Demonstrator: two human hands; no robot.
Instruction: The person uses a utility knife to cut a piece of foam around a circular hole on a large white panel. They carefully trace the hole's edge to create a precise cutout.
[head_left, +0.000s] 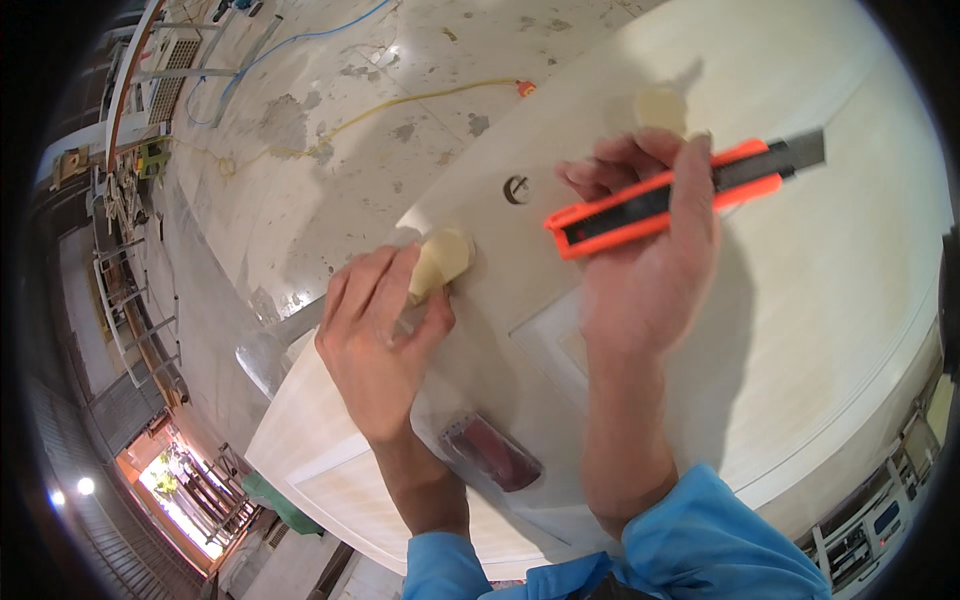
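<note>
A large cream panel [800, 330] with grooved lines lies in front of me. My right hand [650, 290] is closed on an orange and black utility knife [640, 210], raised over the panel with its blade showing at the right end. My left hand [375, 335] is at the panel's left edge, fingers and thumb closed round a pale yellow cylindrical piece [443, 262]. Just beyond my right fingers sits a similar pale yellow round piece [661, 106]. Between my forearms, a dark red block [492, 453] with greyish edges rests on the panel.
A round hole [516, 190] with something dark in it shows in the panel. Beyond lies a stained pale floor [400, 130], crossed by a yellow cord [430, 95] with a red end and a blue hose [300, 38]. Metal frames [130, 310] stand at far left.
</note>
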